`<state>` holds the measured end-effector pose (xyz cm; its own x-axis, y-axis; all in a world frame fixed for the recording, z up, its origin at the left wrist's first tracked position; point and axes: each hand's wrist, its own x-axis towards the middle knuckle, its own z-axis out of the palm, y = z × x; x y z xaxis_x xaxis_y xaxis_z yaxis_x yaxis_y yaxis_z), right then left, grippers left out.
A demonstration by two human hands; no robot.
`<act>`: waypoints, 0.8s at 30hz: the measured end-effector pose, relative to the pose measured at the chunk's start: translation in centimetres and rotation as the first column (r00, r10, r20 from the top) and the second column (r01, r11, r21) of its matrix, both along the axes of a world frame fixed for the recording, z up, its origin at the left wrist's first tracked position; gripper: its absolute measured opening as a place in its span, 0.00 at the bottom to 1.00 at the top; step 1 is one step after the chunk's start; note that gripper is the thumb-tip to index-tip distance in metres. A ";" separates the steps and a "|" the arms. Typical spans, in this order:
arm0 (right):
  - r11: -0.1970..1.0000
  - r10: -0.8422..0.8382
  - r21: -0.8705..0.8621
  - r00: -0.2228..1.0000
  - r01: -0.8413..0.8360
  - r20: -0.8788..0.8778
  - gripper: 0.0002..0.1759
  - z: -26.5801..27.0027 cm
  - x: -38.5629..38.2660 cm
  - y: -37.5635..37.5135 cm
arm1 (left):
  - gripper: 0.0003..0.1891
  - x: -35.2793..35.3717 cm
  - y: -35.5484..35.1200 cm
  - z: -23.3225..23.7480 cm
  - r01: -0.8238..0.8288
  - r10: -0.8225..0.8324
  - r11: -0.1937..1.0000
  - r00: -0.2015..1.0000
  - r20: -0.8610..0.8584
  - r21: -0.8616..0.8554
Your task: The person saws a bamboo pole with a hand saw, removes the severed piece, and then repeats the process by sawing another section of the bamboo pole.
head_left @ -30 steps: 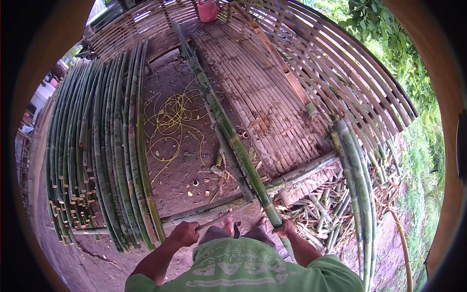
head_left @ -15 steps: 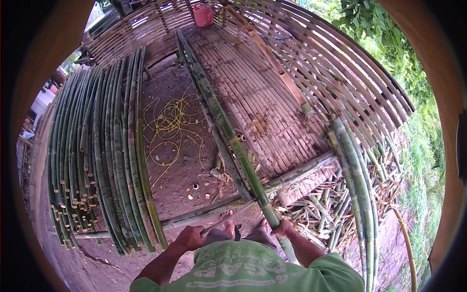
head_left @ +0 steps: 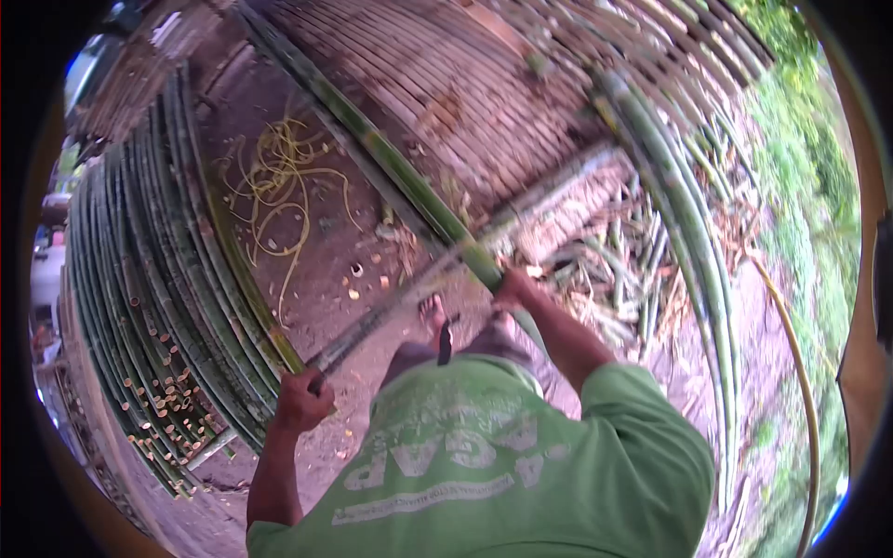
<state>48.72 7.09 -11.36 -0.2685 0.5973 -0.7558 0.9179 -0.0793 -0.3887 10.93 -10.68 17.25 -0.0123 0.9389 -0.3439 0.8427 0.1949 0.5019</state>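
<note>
My right hand (head_left: pixel 513 290) is closed around the near part of a long green bamboo pole (head_left: pixel 395 170), which slants from the far left down toward my body. My left hand (head_left: pixel 305 400) is a fist by the near ends of the stacked bamboo poles (head_left: pixel 200 270) on the left. A small dark end shows at that fist; the rest of what it grips blurs against the crossing pole. This crossing bamboo pole (head_left: pixel 372 321) lies under the held pole, in front of my feet.
A slatted bamboo platform (head_left: pixel 419 84) stretches ahead. Coiled yellow rope (head_left: pixel 284 177) lies on the dirt. To the right are leaning bamboo poles (head_left: pixel 672 177), a heap of bamboo offcuts (head_left: pixel 614 279) and a yellowish hose-like length (head_left: pixel 791 344).
My left hand has moved left and outward, away from my waist. My right hand, on the bamboo pole, appears higher in view. The camera has tilted down and turned.
</note>
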 end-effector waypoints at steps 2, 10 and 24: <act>0.993 -0.092 0.075 0.995 0.088 0.046 0.22 3.3 -2.1 0.9 | 0.09 1.8 1.4 -1.3 -0.061 0.061 0.998 0.998 0.033 -0.004; 0.984 -0.175 0.053 0.978 0.170 0.116 0.22 4.2 -4.5 1.3 | 0.09 3.9 2.4 -9.5 -0.043 0.046 0.999 0.988 0.146 -0.023; 0.965 -0.259 0.079 0.958 0.251 0.123 0.27 2.0 -4.7 0.7 | 0.06 1.8 3.4 -15.4 0.090 -0.090 0.996 0.971 0.223 0.014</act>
